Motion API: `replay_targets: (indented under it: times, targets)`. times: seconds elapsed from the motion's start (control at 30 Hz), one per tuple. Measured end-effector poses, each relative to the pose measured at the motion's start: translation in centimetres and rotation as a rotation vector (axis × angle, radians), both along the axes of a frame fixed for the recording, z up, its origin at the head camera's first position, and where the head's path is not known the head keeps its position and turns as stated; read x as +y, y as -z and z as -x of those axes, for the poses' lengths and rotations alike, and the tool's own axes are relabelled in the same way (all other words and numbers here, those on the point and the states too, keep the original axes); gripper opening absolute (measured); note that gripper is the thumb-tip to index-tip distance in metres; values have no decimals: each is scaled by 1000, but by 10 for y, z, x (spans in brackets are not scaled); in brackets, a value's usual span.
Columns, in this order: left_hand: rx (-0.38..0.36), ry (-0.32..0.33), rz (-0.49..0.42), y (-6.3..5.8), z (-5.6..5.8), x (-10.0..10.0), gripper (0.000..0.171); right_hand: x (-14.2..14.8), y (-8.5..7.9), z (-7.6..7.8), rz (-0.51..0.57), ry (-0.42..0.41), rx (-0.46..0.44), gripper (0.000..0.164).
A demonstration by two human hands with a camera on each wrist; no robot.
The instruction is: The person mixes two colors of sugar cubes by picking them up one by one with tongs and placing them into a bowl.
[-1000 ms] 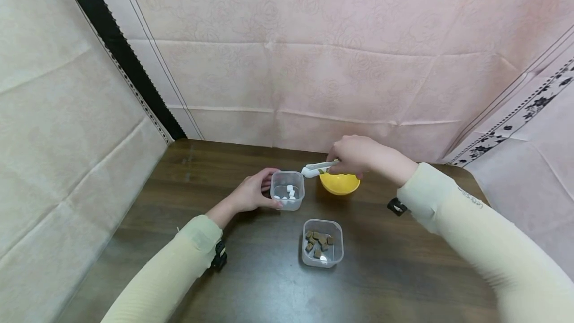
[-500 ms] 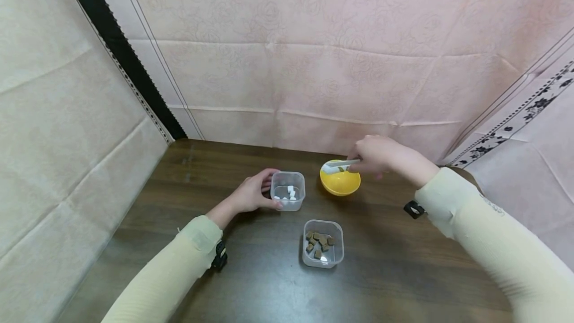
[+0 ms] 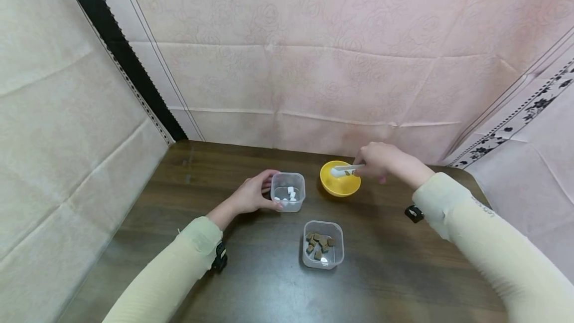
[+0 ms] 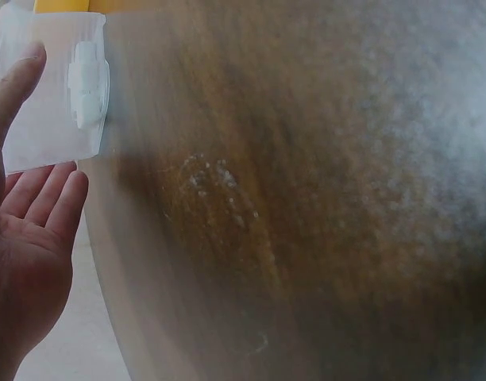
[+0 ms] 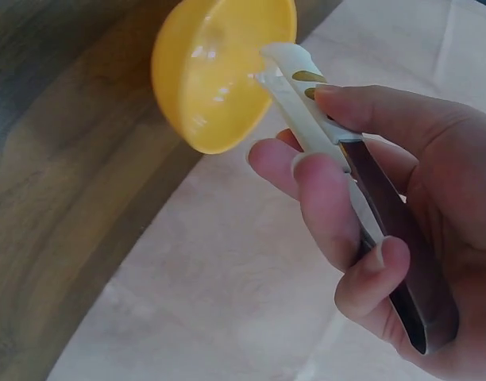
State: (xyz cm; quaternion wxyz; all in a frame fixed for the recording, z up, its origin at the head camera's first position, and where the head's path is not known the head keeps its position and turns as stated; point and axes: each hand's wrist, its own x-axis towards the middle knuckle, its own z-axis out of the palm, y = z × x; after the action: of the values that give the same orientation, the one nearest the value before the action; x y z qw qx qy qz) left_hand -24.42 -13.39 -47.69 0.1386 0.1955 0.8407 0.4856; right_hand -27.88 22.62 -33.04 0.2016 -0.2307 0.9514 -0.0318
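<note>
My left hand (image 3: 251, 194) holds a small clear plastic container (image 3: 287, 206) from its left side, thumb at the front and fingers behind. Several white cubes (image 3: 291, 194) lie in it, and in the left wrist view they show through the wall of the container (image 4: 48, 119). With my right hand (image 3: 381, 158) I grip a pair of tongs (image 5: 318, 127) with white ends and dark handles. The tong tips are over the inside of a yellow bowl (image 3: 339, 189), slightly apart in the right wrist view. I cannot tell whether anything sits between them.
A second clear container (image 3: 324, 263) with several brown cubes (image 3: 324, 242) stands nearer to me on the dark wooden table (image 3: 251, 283). Behind the table hangs a pale patterned cloth (image 3: 287, 74), with more cloth at both sides.
My right hand has carried the tongs rightward from beside the white-cube container to over the yellow bowl, then slightly lower into it. The left hand and both containers have stayed put.
</note>
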Motion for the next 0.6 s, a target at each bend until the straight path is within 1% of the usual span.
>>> replay_targets:
  times: [0.13,0.5,0.6]
  targets:
    - [-2,0,-7,1,1,0,91,-1,8,4,-20,-1,0,19]
    - [-5,-7,-8,1,-2,-1,92,-15,18,11,-79,-32,-2,15]
    - [-2,-6,-14,1,-2,-2,93,-19,20,13,-92,-28,-11,15]
